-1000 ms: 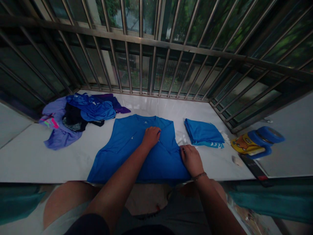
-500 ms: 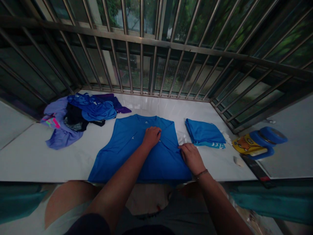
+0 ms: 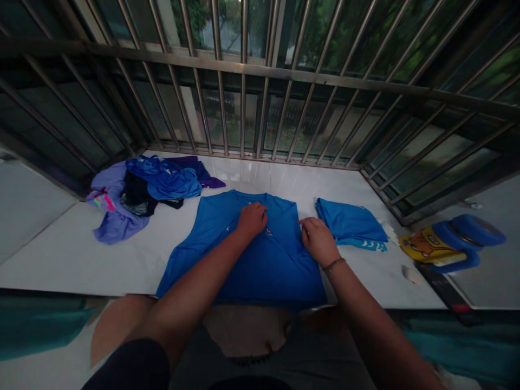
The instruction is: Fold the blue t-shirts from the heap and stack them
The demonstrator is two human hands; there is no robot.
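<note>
A blue T-shirt [image 3: 268,271] lies spread on the white ledge, its collar away from me and its lower edge at the ledge's front. Diagonal creases run across its chest. My left hand [image 3: 252,219] rests on the upper chest just below the collar, open, with fingers slightly bent against the cloth. Beside the shirt's right edge is my right hand [image 3: 319,238], its index finger stretched out and the other fingers loosely bent. Nothing shows in its grasp. To its right sits a folded blue garment [image 3: 349,219] with white print on its lower layer.
A heap of purple, black and blue clothes [image 3: 154,187] lies at the back left. On the right are a blue-and-yellow container [image 3: 442,244], a small pale object [image 3: 411,274] and a dark flat object [image 3: 449,292]. Metal window bars [image 3: 244,108] stand behind the ledge [image 3: 81,254].
My right hand has come off the shirt's right side and moved up along its edge. My left hand has shifted slightly up toward the collar. The whole view has shifted a little.
</note>
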